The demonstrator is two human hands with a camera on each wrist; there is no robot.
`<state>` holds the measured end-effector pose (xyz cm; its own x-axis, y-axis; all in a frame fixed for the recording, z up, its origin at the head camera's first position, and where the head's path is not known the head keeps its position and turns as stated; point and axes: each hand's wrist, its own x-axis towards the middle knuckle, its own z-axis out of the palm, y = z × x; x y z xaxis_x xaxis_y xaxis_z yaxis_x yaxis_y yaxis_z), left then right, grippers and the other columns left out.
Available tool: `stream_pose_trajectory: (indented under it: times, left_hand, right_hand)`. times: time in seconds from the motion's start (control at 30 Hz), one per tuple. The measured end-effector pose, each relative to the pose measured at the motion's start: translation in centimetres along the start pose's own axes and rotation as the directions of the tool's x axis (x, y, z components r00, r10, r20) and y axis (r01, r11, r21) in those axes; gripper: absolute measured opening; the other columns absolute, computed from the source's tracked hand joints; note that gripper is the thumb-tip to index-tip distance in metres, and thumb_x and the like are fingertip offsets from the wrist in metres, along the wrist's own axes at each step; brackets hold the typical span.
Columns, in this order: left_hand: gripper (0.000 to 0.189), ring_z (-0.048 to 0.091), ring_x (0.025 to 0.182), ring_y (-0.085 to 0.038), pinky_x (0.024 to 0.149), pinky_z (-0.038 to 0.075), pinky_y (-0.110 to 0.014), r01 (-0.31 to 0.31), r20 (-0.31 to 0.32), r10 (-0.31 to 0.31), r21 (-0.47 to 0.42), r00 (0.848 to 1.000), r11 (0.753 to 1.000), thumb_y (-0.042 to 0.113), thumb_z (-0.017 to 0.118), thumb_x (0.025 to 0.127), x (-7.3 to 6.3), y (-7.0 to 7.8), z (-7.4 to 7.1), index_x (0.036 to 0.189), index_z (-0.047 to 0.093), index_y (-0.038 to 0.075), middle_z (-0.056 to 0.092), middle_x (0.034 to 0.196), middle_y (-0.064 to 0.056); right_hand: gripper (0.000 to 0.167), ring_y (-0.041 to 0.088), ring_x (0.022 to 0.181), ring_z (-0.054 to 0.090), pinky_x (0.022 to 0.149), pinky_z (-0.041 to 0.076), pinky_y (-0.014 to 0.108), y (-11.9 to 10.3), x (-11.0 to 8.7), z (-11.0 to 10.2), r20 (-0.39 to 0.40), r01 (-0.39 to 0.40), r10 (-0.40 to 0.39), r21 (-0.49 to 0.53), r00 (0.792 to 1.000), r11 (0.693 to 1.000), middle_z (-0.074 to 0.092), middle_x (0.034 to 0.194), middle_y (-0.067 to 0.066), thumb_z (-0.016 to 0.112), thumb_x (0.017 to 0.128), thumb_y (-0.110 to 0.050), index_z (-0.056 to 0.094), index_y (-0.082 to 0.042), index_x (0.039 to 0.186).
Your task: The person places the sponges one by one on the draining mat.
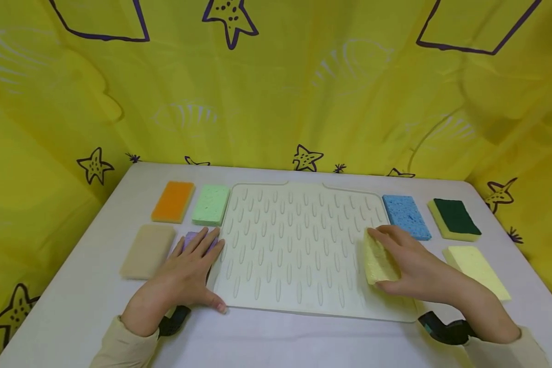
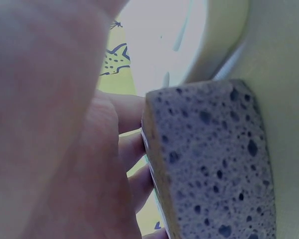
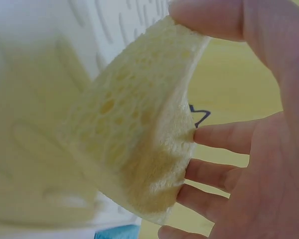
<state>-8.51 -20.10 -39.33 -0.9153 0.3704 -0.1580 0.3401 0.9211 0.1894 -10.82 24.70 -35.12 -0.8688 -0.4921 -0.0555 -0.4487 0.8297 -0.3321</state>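
Note:
My right hand pinches a pale yellow sponge between thumb and fingers, tipped on its edge over the right side of a white ridged drying mat. In the right wrist view the sponge bends a little, its pores facing the camera. My left hand lies over a purple sponge at the mat's left edge, fingers spread and fairly straight, thumb by the mat's lower left corner. The left wrist view shows the fingers touching the far side of this porous sponge; the hand covers much of it in the head view.
Left of the mat lie an orange sponge, a light green sponge and a beige sponge. On the right are a blue sponge, a green-topped scouring sponge and another pale yellow sponge. A yellow curtain hangs behind the white table.

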Motion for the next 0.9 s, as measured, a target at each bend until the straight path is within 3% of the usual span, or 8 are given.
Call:
stream_pose_trajectory:
  times: [0.9]
  left_hand:
    - [0.135,0.015,0.152,-0.04,0.117,0.013,-0.069,-0.003,0.003,0.003,-0.002,1.0,1.0,0.079,0.078,0.049,0.0,0.0,0.1,0.153,0.034,0.004,0.017,0.166,-0.015]
  right_hand:
    - [0.096,0.038,0.131,0.043,0.1,0.045,0.06,-3.5,1.8,1.0,-0.018,0.068,-0.067,0.035,0.998,0.997,0.036,0.148,0.017,0.081,0.076,-0.039,0.033,-0.012,0.154]
